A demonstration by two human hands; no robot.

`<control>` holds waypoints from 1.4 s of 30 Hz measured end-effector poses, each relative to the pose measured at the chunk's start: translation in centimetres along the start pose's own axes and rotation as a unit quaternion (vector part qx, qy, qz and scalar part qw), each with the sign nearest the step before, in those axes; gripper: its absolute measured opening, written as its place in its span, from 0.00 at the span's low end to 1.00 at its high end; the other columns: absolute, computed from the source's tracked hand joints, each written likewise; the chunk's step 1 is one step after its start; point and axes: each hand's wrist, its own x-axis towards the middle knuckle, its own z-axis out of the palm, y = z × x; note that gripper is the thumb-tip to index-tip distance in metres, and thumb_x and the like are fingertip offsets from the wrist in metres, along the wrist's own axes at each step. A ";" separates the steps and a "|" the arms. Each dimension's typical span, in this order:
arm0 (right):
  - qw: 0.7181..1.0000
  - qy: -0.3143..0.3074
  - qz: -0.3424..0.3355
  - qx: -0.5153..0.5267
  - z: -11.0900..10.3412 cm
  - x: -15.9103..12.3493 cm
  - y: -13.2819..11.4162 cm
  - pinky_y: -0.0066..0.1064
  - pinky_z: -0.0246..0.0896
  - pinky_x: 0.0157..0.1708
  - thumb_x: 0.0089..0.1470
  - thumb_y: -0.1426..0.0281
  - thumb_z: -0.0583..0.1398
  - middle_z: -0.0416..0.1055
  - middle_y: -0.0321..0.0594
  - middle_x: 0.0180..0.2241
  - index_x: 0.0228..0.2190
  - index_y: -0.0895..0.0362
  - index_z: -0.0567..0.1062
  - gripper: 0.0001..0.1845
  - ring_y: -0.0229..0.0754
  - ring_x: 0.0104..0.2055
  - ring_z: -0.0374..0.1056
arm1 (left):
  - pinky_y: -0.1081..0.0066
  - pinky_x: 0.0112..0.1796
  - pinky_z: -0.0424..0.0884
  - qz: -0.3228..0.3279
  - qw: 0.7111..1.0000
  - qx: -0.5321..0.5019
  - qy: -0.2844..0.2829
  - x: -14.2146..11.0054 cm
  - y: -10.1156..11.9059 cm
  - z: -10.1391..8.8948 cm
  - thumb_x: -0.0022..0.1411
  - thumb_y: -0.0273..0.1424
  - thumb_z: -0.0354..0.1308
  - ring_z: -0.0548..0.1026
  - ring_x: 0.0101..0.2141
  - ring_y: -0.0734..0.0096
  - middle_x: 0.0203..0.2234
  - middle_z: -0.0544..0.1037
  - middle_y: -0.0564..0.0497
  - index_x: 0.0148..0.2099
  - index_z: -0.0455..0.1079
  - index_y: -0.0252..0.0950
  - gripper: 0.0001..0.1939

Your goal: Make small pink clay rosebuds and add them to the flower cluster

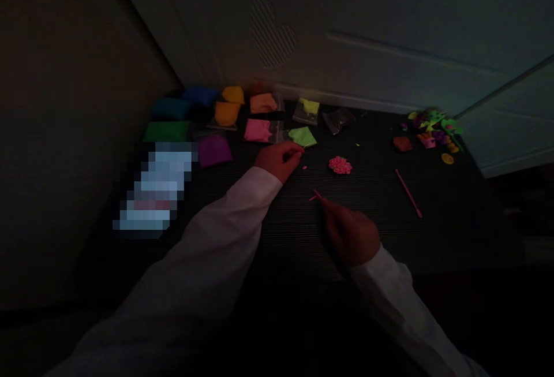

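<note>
View: head camera, looking down on a dark bench [467,227] in dim light.
Left hand: the left hand [280,160] is beside the light green packet [302,136], fingers curled and tips close together; I cannot tell whether they meet or pinch anything.
Right hand: the right hand [350,232] grips a thin pink stick [318,194], its tip pointing up and left; a pink sliver [312,198] shows by the tip.
Pink flower: the ruffled pink flower [340,165] lies on the bench, beyond the right hand and right of the left hand, touched by neither.
Pink bit: a small pink bit [304,167] lies between the left hand and the flower.
Second stick: another pink stick [408,193] lies aslant, well right of the right hand.
Right end: a reddish lump [402,144] sits near a cluster of coloured pieces [437,129], with a yellow disc [447,159] just in front.
Packets: pink [258,130], peach [264,103], yellow [309,105], purple [215,149], green [167,131] and blue [200,96] ones lie toward the back and left.
Left edge: a bright pixelated rectangle [158,192], its detail hidden.
Behind: a pale panel [367,7] bearing a striped heart [272,33].
</note>
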 end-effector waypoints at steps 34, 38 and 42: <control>0.999 -0.011 0.027 -0.034 -0.1 0.5 -0.7 0.28 0.58 0.26 0.51 0.71 0.50 0.72 0.36 0.30 0.46 0.54 0.66 0.19 0.37 0.27 0.67 | 0.73 0.31 0.66 -0.005 1.000 0.007 -0.001 -0.1 0.3 0.0 0.51 0.29 0.51 0.71 0.27 0.75 0.27 0.75 0.52 0.35 0.70 0.33 0.10; 0.999 -0.019 0.035 -0.033 -0.5 0.1 -0.5 0.27 0.59 0.26 0.51 0.71 0.50 0.72 0.37 0.30 0.45 0.54 0.66 0.18 0.37 0.27 0.67 | 0.74 0.31 0.66 -0.005 1.000 0.004 -0.009 -0.1 0.3 0.0 0.51 0.29 0.51 0.70 0.27 0.75 0.27 0.75 0.52 0.35 0.70 0.34 0.10; 0.998 -0.026 0.045 -0.044 -0.4 0.8 -0.6 0.27 0.57 0.24 0.51 0.70 0.50 0.72 0.37 0.30 0.46 0.53 0.66 0.19 0.37 0.26 0.67 | 0.74 0.32 0.65 -0.002 1.000 0.009 0.002 -0.1 0.3 0.0 0.51 0.30 0.50 0.70 0.27 0.75 0.27 0.75 0.52 0.35 0.70 0.33 0.11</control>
